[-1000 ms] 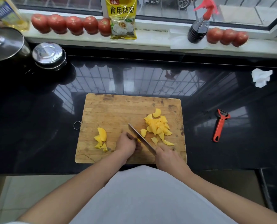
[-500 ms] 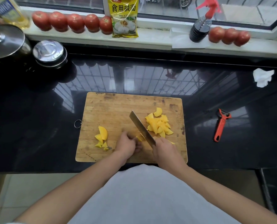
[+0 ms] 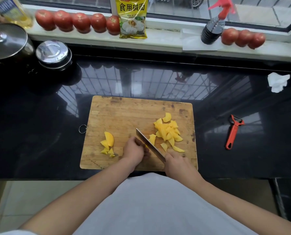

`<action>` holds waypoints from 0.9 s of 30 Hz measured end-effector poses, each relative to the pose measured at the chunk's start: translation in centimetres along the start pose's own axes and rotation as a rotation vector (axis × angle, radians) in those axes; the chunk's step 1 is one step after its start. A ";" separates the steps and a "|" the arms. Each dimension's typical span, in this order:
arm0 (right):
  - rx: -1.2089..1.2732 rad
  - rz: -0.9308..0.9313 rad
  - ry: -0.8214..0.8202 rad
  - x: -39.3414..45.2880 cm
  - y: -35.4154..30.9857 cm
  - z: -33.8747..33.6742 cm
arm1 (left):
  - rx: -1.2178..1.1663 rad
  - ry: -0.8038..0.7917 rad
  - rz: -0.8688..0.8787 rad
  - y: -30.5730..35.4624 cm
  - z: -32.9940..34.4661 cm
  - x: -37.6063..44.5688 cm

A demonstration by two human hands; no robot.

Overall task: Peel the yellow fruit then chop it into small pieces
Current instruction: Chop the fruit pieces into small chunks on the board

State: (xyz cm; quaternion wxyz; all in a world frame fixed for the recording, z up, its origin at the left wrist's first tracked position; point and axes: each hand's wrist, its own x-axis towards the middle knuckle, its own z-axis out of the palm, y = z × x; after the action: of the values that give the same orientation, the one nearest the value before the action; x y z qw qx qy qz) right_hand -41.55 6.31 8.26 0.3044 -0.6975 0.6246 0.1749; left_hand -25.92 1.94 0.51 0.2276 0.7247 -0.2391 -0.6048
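Knife (image 3: 149, 144): raised half a second ago, now lowered again, blade down on the cutting board (image 3: 124, 116) beside the left hand (image 3: 134, 150). Cut pieces (image 3: 168, 131): two slices hidden half a second ago show again near the board's right edge, by the right hand (image 3: 178, 162).

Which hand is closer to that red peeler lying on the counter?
Right. The right hand, gripping the knife, is on the peeler's side of the board; the left hand sits farther left.

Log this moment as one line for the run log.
phase: chopping | right hand: grips knife | left hand: steadies fruit | cut pieces: on board
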 end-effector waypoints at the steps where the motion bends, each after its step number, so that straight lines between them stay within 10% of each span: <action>1: -0.007 0.002 -0.011 -0.1 0.1 -0.1 | -0.005 -0.006 -0.004 0.1 0.0 0.0; 12: 0.124 0.003 0.147 3.2 -1.5 0.8 | 0.181 -0.016 0.044 0.3 -0.5 -0.3; 19: 0.258 0.101 0.205 1.7 1.1 0.7 | 1.010 -0.104 0.573 1.5 -2.7 0.5; 27: 0.273 0.103 0.194 1.5 0.8 0.7 | 1.228 -0.123 0.512 2.8 -1.6 -1.1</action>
State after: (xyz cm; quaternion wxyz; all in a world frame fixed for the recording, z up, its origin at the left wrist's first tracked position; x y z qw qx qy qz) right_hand -42.01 5.61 6.66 0.3253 -0.6303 0.7040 0.0359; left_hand -24.71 0.47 3.36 -0.1042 0.6072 -0.7170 -0.3261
